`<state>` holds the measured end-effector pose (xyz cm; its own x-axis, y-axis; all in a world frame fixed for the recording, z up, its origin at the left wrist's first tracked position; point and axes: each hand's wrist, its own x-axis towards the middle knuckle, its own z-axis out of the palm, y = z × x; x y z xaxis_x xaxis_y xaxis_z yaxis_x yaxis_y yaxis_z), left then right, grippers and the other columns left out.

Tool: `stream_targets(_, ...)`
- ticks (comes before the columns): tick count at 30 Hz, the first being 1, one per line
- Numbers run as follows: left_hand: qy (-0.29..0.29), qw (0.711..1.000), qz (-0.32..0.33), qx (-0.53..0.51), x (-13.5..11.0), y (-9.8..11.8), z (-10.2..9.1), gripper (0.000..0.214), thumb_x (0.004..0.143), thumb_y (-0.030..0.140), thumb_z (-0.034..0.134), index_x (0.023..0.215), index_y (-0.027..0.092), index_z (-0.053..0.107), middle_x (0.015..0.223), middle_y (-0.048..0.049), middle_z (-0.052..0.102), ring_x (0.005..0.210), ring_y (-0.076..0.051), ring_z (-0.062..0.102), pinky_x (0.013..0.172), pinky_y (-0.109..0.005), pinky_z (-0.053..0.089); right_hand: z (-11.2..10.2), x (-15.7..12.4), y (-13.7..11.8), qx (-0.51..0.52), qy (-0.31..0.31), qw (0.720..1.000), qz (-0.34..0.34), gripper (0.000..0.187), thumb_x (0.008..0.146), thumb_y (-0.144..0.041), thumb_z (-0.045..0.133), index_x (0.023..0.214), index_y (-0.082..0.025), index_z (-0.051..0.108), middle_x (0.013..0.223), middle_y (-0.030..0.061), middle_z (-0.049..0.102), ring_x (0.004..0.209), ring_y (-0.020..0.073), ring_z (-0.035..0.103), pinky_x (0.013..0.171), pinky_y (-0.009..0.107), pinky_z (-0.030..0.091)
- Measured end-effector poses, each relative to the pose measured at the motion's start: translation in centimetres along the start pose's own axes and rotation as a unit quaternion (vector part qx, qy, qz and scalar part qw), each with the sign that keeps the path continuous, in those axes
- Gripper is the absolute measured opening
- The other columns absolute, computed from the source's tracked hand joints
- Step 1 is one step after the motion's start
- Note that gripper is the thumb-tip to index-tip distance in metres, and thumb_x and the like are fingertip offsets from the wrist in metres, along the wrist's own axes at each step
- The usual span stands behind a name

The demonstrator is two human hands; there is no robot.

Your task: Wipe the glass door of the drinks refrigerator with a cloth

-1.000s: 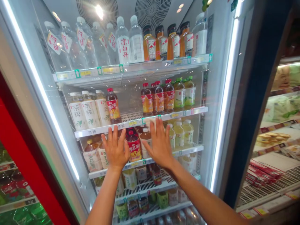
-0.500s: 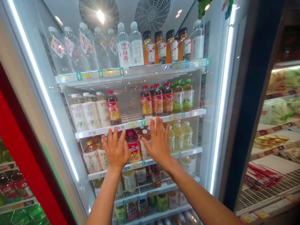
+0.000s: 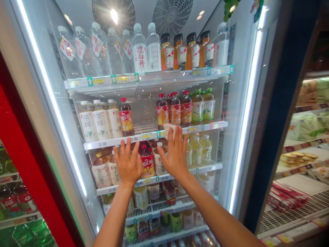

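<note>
My left hand [image 3: 129,164] has its fingers spread and palm forward, resting against what looks like the clear glass door of a drinks fridge. Nothing shows in it. To its right, my right hand [image 3: 175,154] lies with fingers stretched over a small white cloth [image 3: 169,130], which sticks out above and left of the fingertips against the glass. Behind the hands, through the glass, stand a red-labelled iced tea bottle [image 3: 147,163] and white-labelled tea bottles [image 3: 100,171]. A lone red-capped bottle [image 3: 125,118] is on the shelf above.
Clear water bottles [image 3: 140,51] and amber bottles [image 3: 168,55] line the top shelf. Bright light strips [image 3: 51,92] run along the fridge sides. A red frame [image 3: 23,161] is at left. At right, an open shelf unit [image 3: 308,192] holds red packets [image 3: 288,195].
The view has shifted slightly, so the upper shelves sit a little further right. My right hand and the cloth have moved slightly right, and more cloth shows. My left hand stays spread.
</note>
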<state>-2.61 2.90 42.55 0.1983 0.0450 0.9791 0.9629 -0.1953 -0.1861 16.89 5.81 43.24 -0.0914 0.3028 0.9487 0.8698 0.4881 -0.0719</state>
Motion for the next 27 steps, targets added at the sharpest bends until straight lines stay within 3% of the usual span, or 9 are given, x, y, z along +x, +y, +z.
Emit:
stream_targets(2, 0.000, 1.000, 0.000, -0.001, 0.0, 0.1, 0.0, 0.074, 0.089, 0.016, 0.060, 0.158, 0.026, 0.036, 0.167, -0.0082, 0.031, 0.158, -0.029, 0.022, 0.130, -0.058, 0.013, -0.7, 4.2, -0.2, 0.011, 0.021, 1.000, 0.007, 0.086, 0.106, -0.045, 0.041, 0.163, -0.017, -0.017, 0.173, 0.0162, -0.005, 0.160, 0.0330, -0.005, 0.125, 0.068, 0.014)
stream_targets(4, -0.004, 1.000, 0.000, 0.000, 0.0, 0.1, -0.1, 0.074, 0.089, 0.016, 0.060, 0.158, 0.026, 0.036, 0.167, -0.0084, 0.031, 0.158, -0.029, 0.022, 0.130, -0.058, 0.014, -0.7, 4.1, -0.6, 0.015, 0.018, 1.000, -0.006, 0.087, 0.105, -0.045, 0.042, 0.163, -0.018, -0.017, 0.173, 0.0157, -0.004, 0.160, 0.0331, -0.002, 0.125, 0.069, 0.015)
stream_targets(9, -0.003, 1.000, -0.004, 0.002, -0.1, 0.2, -0.1, 0.074, 0.089, 0.017, 0.059, 0.158, 0.027, 0.035, 0.167, -0.0082, 0.031, 0.158, -0.029, 0.022, 0.130, -0.059, 0.014, 1.5, -9.6, -2.1, 0.006, -0.054, 0.997, -0.060, 0.087, 0.101, -0.048, 0.049, 0.166, -0.010, 0.004, 0.171, 0.0202, 0.008, 0.158, 0.0389, 0.015, 0.123, 0.064, 0.029)
stream_targets(11, -0.002, 1.000, -0.003, 0.002, 0.0, 0.1, -0.2, 0.074, 0.090, 0.017, 0.059, 0.159, 0.027, 0.035, 0.167, -0.0080, 0.031, 0.158, -0.029, 0.022, 0.130, -0.058, 0.015, 2.0, -11.5, -2.7, 0.010, -0.056, 0.996, -0.070, 0.088, 0.100, -0.049, 0.051, 0.166, -0.011, 0.007, 0.171, 0.0199, 0.014, 0.157, 0.0387, 0.019, 0.123, 0.063, 0.031)
stream_targets(13, -0.002, 1.000, -0.003, 0.000, 0.0, 0.1, -0.2, 0.073, 0.090, 0.017, 0.058, 0.158, 0.027, 0.035, 0.166, -0.0083, 0.032, 0.158, -0.028, 0.023, 0.130, -0.058, 0.014, 1.8, -8.7, -3.3, 0.017, -0.049, 0.997, -0.064, 0.087, 0.101, -0.047, 0.050, 0.166, -0.012, 0.004, 0.171, 0.0192, 0.013, 0.158, 0.0369, 0.015, 0.125, 0.063, 0.027)
stream_targets(16, -0.006, 1.000, -0.005, -0.005, 0.0, 0.1, -0.2, 0.071, 0.090, 0.017, 0.058, 0.158, 0.026, 0.037, 0.166, -0.0090, 0.032, 0.158, -0.029, 0.022, 0.130, -0.058, 0.014, 0.9, -1.2, -3.9, 0.030, -0.030, 0.998, -0.045, 0.084, 0.104, -0.047, 0.043, 0.165, -0.014, -0.003, 0.172, 0.0175, 0.005, 0.160, 0.0329, 0.004, 0.126, 0.065, 0.017)
stream_targets(18, -0.007, 1.000, -0.005, -0.005, 0.0, 0.1, -0.2, 0.071, 0.091, 0.018, 0.058, 0.157, 0.026, 0.037, 0.166, -0.0093, 0.032, 0.158, -0.029, 0.023, 0.129, -0.059, 0.014, 0.7, 0.7, -4.1, 0.031, -0.019, 0.998, -0.042, 0.082, 0.105, -0.048, 0.040, 0.165, -0.014, -0.005, 0.173, 0.0166, 0.002, 0.160, 0.0318, 0.001, 0.126, 0.066, 0.016)
stream_targets(24, -0.014, 1.000, -0.012, -0.005, -0.2, 0.2, -0.2, 0.071, 0.091, 0.018, 0.058, 0.158, 0.026, 0.036, 0.166, -0.0087, 0.033, 0.158, -0.029, 0.023, 0.129, -0.059, 0.015, 2.4, -8.9, -5.0, 0.012, -0.042, 0.996, -0.079, 0.085, 0.101, -0.050, 0.049, 0.166, -0.011, 0.008, 0.171, 0.0180, 0.014, 0.159, 0.0354, 0.014, 0.128, 0.060, 0.021)
stream_targets(27, -0.015, 1.000, -0.015, -0.011, -0.2, 0.1, -0.2, 0.070, 0.091, 0.017, 0.056, 0.158, 0.028, 0.036, 0.166, -0.0079, 0.033, 0.158, -0.028, 0.023, 0.130, -0.057, 0.014, 2.0, -6.0, -5.3, 0.021, -0.040, 0.996, -0.079, 0.085, 0.102, -0.044, 0.048, 0.166, -0.013, 0.001, 0.171, 0.0164, 0.009, 0.160, 0.0343, 0.010, 0.128, 0.063, 0.017)
